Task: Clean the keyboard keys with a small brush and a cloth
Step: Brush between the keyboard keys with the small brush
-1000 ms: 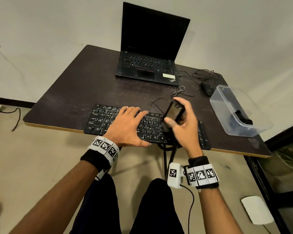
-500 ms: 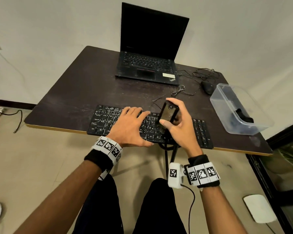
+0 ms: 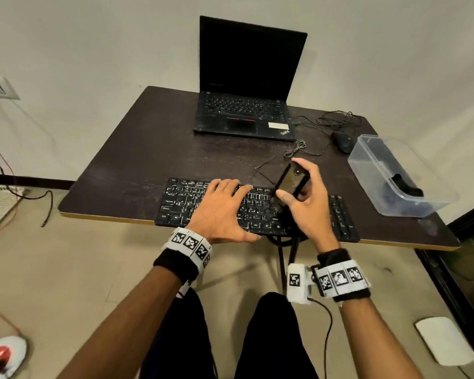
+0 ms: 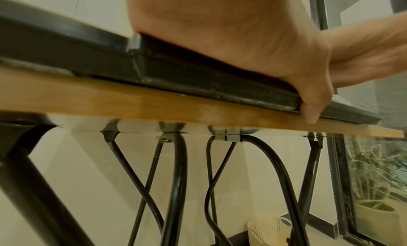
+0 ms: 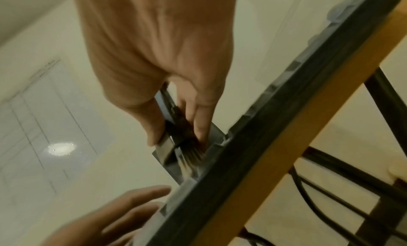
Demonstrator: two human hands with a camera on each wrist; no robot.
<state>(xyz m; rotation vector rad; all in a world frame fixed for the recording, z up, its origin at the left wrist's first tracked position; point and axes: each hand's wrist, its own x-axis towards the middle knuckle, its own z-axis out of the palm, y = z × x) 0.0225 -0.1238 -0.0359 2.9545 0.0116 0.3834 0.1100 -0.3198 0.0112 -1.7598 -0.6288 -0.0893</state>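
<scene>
A black keyboard (image 3: 175, 203) lies along the near edge of the dark table (image 3: 137, 165). My left hand (image 3: 222, 209) rests flat on its middle keys with fingers straight, the thumb at the keyboard's front edge (image 4: 308, 114). My right hand (image 3: 304, 203) grips a small flat brush with a black handle (image 3: 290, 179), held upright just right of the left hand. In the right wrist view the brush's bristles (image 5: 189, 154) touch the keyboard's keys (image 5: 253, 162), thumb and fingers pinching the handle from both sides.
An open black laptop (image 3: 246, 113) stands at the back of the table. A mouse (image 3: 342, 140) with loose cables lies at the back right. A clear plastic container (image 3: 367, 160) at the right edge holds a dark bundle (image 3: 405, 184).
The brush in my right hand has shifted a little left and then back right over the keys. My left hand has stayed flat on the keyboard.
</scene>
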